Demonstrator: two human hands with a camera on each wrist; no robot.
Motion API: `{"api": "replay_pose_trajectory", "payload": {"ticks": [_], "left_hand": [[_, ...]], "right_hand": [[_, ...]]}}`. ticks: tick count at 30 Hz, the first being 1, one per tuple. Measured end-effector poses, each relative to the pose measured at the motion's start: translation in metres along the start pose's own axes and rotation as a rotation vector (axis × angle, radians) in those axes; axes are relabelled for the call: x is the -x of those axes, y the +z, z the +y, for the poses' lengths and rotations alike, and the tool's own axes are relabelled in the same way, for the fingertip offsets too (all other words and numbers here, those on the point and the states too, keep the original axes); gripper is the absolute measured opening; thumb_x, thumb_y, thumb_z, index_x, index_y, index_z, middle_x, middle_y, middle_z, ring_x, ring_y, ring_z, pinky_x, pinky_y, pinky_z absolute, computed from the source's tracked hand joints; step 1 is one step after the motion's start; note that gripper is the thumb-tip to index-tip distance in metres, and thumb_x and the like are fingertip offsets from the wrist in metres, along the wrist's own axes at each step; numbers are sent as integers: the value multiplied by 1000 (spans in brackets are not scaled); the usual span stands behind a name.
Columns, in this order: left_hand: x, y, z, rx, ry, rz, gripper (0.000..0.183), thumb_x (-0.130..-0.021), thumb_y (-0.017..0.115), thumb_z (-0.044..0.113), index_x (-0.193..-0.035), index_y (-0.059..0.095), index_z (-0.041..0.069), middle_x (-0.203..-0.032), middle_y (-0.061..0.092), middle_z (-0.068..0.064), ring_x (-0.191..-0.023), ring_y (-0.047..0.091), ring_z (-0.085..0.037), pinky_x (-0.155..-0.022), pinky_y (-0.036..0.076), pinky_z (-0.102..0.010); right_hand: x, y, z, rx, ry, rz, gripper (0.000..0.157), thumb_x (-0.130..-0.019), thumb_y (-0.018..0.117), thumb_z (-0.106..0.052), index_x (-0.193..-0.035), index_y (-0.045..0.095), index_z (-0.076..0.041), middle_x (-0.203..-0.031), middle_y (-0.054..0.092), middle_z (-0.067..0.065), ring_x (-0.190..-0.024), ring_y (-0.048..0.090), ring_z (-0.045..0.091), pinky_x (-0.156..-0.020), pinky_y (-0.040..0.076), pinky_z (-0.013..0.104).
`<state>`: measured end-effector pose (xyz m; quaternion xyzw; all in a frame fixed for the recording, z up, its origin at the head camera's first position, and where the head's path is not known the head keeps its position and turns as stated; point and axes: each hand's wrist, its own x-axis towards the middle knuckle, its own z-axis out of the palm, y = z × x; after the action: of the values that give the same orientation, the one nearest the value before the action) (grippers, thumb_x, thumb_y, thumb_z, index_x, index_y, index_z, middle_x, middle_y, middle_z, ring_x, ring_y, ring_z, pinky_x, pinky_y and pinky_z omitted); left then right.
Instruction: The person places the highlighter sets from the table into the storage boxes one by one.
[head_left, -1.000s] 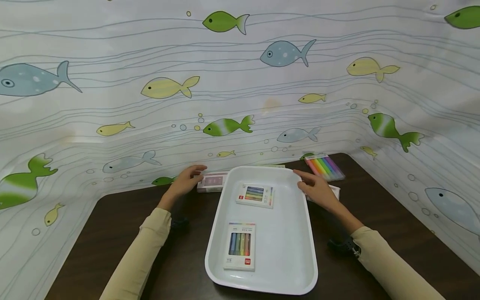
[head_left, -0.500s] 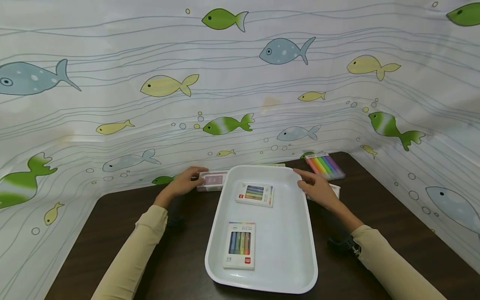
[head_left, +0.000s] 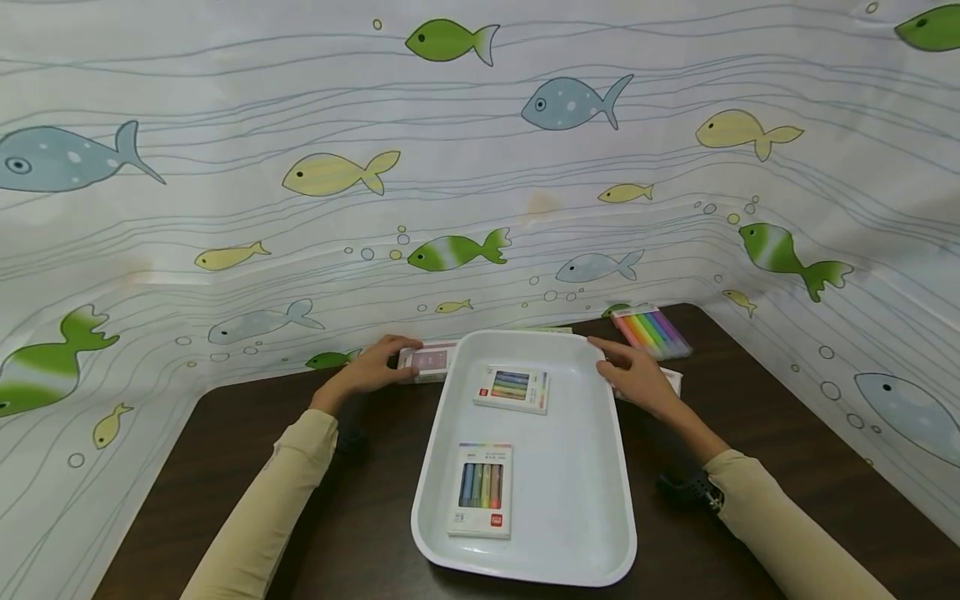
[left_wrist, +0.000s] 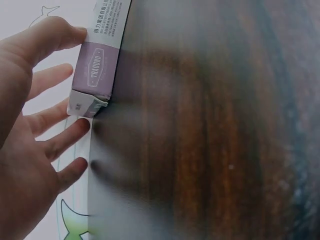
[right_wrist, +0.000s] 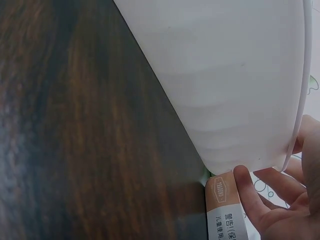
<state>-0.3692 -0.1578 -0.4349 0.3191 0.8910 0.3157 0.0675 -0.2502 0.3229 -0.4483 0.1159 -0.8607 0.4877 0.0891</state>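
At the far edge of the table, my left hand [head_left: 367, 371] pinches the end of a purple-and-white cardboard box [head_left: 429, 361]. In the left wrist view its thumb lies along the edge of that box [left_wrist: 95, 65], the other fingers behind. My right hand [head_left: 637, 379] is at the far right corner of a white tray [head_left: 570, 492]. There the thumb presses an orange-brown and white box [right_wrist: 221, 192], with fingers partly hidden behind the tray's rim and the box. Inside the tray lie two white boxes of coloured sticks, one near [head_left: 480, 521] and one far [head_left: 536, 400].
A clear pack of rainbow-coloured pens [head_left: 651, 332] lies at the back right of the dark wooden table [head_left: 360, 517]. A fish-patterned sheet [head_left: 480, 200] stands as a wall behind and on both sides. A pale green edge shows behind the tray.
My left hand has moved right onto the end of the purple-and-white box, and its fingers have closed on it. The right hand and the tray have stayed in place.
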Motion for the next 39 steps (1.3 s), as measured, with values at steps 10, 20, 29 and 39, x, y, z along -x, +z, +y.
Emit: {"api": "replay_pose_trajectory", "payload": {"ticks": [10, 20, 29, 39], "left_hand": [[1, -3, 0, -11, -56, 48, 78, -86, 84, 36, -151, 49, 8, -142, 39, -20, -121, 46, -39, -102, 38, -64], [7, -10, 3, 58, 4, 71, 69, -87, 84, 24, -145, 55, 2, -133, 40, -21, -115, 42, -38, -96, 42, -59], [9, -12, -3, 127, -2, 57, 60, -90, 82, 21, -143, 58, 6, -140, 48, -18, -128, 46, -44, -102, 41, -61], [10, -19, 0, 217, 14, -13, 51, -97, 72, 16, -145, 56, 16, -141, 54, -10, -124, 51, -32, -101, 43, -55]], "right_hand": [[0, 0, -1, -2, -11, -2, 47, -101, 63, -17, -147, 57, -12, -135, 62, 19, -97, 61, 30, -77, 53, 34], [0, -1, -1, -57, -23, -29, 48, -102, 62, -16, -149, 54, -11, -142, 56, 19, -102, 60, 31, -79, 51, 33], [3, -1, -1, -31, -19, -16, 47, -101, 63, -18, -147, 57, -11, -131, 63, 20, -90, 57, 31, -72, 49, 33], [-1, 0, -2, -47, 14, -41, 47, -103, 59, -11, -149, 53, -5, -131, 62, 26, -93, 60, 30, -71, 51, 32]]}}
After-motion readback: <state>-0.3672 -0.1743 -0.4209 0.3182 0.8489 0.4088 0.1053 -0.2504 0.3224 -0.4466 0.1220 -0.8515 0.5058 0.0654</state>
